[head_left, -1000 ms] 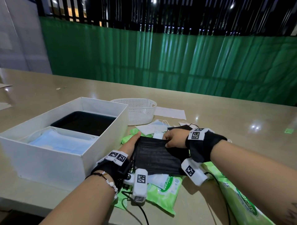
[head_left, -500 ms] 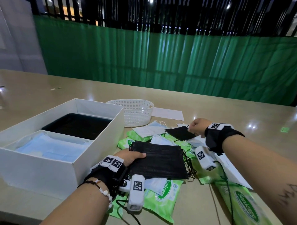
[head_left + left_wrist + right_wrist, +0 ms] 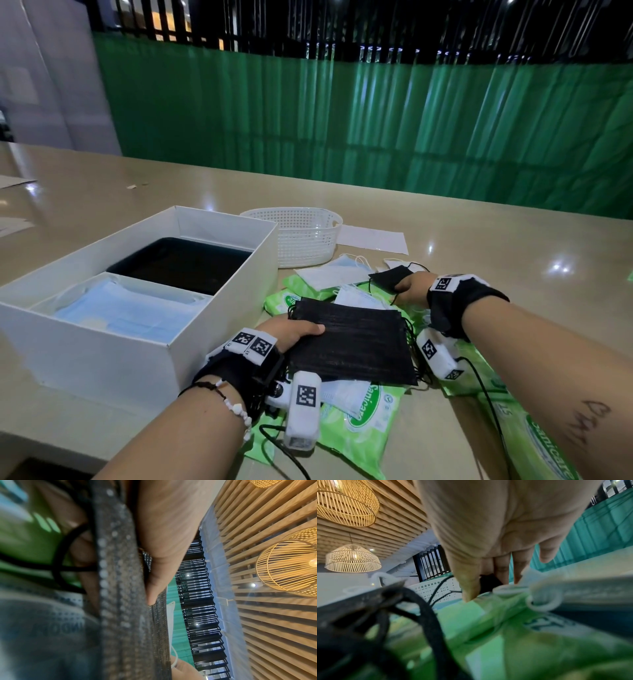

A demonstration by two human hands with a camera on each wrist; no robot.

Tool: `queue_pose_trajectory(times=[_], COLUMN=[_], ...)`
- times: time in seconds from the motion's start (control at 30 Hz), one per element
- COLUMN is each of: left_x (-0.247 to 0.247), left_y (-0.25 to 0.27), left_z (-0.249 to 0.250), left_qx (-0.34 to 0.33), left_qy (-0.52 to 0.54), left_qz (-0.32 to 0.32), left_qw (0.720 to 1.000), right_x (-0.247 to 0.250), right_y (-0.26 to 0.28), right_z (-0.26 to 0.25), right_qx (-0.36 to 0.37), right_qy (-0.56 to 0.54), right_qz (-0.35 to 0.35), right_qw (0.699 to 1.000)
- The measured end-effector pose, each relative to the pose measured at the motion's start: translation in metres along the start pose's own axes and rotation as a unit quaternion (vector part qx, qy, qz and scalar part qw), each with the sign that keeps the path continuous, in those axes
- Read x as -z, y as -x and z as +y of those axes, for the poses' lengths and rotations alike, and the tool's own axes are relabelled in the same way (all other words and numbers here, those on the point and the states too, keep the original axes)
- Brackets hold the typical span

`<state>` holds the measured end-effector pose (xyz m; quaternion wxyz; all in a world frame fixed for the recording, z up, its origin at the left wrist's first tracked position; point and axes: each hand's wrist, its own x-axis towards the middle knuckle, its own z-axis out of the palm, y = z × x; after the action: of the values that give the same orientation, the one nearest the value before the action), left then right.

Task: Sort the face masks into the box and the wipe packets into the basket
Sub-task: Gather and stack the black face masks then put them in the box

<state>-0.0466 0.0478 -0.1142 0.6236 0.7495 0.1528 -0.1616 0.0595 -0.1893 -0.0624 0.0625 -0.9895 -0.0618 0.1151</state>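
Sorting is partway — the white box [image 3: 219,329] already has blue masks [image 3: 113,317] in its near compartment and black ones [image 3: 178,263] in the far compartment. Basket [image 3: 298,236] looks empty as far as its inside shows, so my read is the wipe half is not started.

Left hand [image 3: 291,334] pinches a stack of black masks [image 3: 352,346] at its left edge, thumb on top, fingers under; the left wrist view confirms the thumb [image 3: 159,561] pressing on the fabric. Stack rests on the pile just right of the box.

Right hand [image 3: 412,286] is curled onto a single black mask [image 3: 388,277] further back — thumb and fingers around it in the right wrist view.

Left to do: loose white and blue masks [image 3: 329,274] near the basket, plus several green wipe packets [image 3: 363,411] under and around the pile on the table [image 3: 479,240].
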Motion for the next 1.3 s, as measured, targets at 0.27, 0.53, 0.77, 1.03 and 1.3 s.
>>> queue_pose_trajectory(times=[0.27,0.53,0.77,1.03,1.3], left_x=[-0.001,-0.004,-0.005,0.0,-0.002], left_y=[0.005,0.004,0.005,0.001,0.01], left_z=[0.002,0.004,0.003,0.004,0.004], left_qx=[0.017,0.035,0.024,-0.006,-0.007], left_qy=[-0.004,0.012,0.051,0.044,-0.078], left_qz=[0.006,0.017,0.048,0.121,0.028], left_qw=[1.0,0.999,0.997,0.992,0.997], right_x=[0.015,0.057,0.029,-0.026,-0.023], right_y=[0.004,0.056,0.107,0.102,0.098], right_z=[0.021,-0.001,-0.067,-0.1,-0.083], right_qx=[-0.026,0.086,0.2,0.223,0.186], right_qy=[-0.044,-0.281,-0.131,-0.104,-0.232], right_qz=[0.092,0.21,0.124,0.003,-0.107], right_qw=[0.994,0.933,0.963,0.969,0.949])
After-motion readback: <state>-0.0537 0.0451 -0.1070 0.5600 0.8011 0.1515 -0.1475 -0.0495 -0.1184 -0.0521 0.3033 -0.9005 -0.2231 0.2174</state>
